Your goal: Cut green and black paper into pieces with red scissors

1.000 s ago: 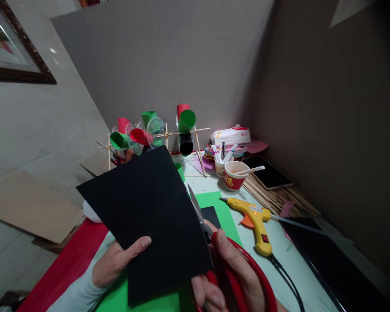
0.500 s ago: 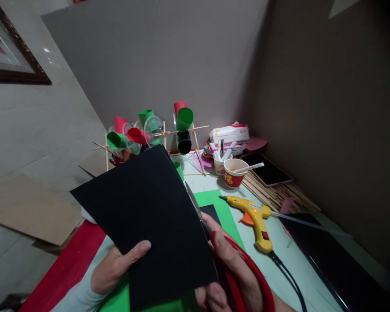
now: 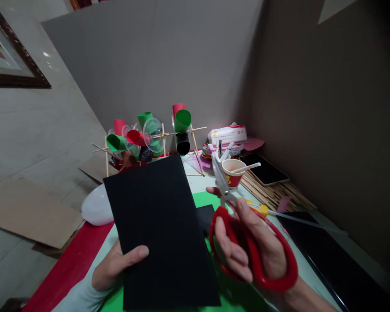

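My left hand (image 3: 118, 264) grips a sheet of black paper (image 3: 159, 234) at its lower left edge, thumb on top and fingers hidden beneath. The sheet is held up at a slant over green paper (image 3: 205, 199) on the table. To its right, my right hand (image 3: 247, 242) has its fingers through the red handles of a pair of scissors (image 3: 226, 195). The blades point up and away, apart from the sheet. A smaller black paper piece (image 3: 205, 214) lies on the green paper, partly covered.
Beyond the sheet stands a stick frame (image 3: 164, 134) with clear cups and coloured paper tubes (image 3: 183, 121). A paper cup (image 3: 233, 177), a phone-like black slab (image 3: 264, 169), wooden sticks (image 3: 273, 195) and a partly hidden yellow glue gun (image 3: 261, 209) are on the right. A white rounded object (image 3: 97, 206) sits left.
The scissors have moved off the sheet's right edge, rightward and up, now covering much of the glue gun. The black sheet has turned more upright, uncovering the white object at left.
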Tool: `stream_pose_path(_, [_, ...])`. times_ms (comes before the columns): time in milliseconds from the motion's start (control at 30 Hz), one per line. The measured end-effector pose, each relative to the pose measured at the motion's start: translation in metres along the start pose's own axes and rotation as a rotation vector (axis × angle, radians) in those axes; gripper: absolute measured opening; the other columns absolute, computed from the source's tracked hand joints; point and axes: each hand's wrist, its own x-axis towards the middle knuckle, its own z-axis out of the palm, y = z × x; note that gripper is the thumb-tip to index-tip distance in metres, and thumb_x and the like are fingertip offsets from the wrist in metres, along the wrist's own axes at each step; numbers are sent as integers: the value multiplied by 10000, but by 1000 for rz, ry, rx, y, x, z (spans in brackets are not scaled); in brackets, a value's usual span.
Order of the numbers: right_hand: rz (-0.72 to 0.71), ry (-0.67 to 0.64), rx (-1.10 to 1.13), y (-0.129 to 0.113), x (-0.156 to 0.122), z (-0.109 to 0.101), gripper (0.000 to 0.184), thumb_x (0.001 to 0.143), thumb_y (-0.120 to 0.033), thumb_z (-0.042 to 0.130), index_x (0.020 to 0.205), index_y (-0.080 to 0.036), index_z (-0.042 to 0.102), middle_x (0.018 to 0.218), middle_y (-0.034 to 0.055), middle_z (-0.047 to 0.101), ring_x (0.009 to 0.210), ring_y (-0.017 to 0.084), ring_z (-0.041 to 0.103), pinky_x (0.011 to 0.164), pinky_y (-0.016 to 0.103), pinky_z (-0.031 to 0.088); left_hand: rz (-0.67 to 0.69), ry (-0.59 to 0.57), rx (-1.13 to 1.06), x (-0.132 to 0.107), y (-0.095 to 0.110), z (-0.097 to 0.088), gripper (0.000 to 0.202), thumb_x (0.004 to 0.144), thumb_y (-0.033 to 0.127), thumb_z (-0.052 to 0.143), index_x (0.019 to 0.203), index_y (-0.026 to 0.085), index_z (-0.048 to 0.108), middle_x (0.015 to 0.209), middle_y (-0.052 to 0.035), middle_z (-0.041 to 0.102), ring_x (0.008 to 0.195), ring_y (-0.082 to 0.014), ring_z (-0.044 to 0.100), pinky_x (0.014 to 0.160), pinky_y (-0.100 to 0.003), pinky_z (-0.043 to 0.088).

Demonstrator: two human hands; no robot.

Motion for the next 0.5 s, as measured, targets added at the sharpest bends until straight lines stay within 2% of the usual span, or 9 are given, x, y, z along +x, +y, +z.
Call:
stream_pose_path(67, [-49,171,-268,-6,3,-6,509,885,-697,510,958,-205,619,495,-77,508,299,69,337,319,194,276,-55,37,-131,2,6,0,711,572,394,892,1233,212,706,1075,-115,800,1157,-443,661,987,-509,562])
stream_pose_path(133, [-82,254,-763,-8,5,-14,409,915,-573,552,1134,-228,567,606,-42,610,394,124,462,393,235,330,-100,64,-247,5,10,-1,806,570,337,893,1324,204,644,1112,-109,793,1127,-432,680,948,-479,596])
stream_pose_path(200, [-83,233,-1366,-5,6,-21,269,943,-371,560,1156,-207,575,739,26,679,575,196,596,504,282,366,-87,81,-314,9,11,-2,839,575,284,896,1359,193,613,1127,-112,789,1133,-416,680,932,-438,611])
stream_pose_path(267, [-32,191,-1841,-1,7,-27,163,929,-202,541,1066,-171,623,835,94,705,740,266,662,566,315,356,-28,86,-333,14,11,-2,858,583,251,902,1381,195,592,1128,-111,789,1139,-398,681,914,-401,621])
stream_pose_path(333, [31,197,-2068,2,7,-31,164,887,-94,541,1000,-146,648,921,147,714,823,305,683,577,326,341,51,77,-328,18,10,-2,857,604,233,900,1397,194,578,1133,-114,787,1131,-381,690,888,-373,630])
stream_pose_path(500, [55,266,-2166,2,8,-46,231,840,-20,558,1026,-89,675,934,207,714,849,349,680,585,343,368,176,13,-341,27,8,0,746,623,190,900,1323,158,645,1095,-119,796,1076,-344,721,884,-353,624])
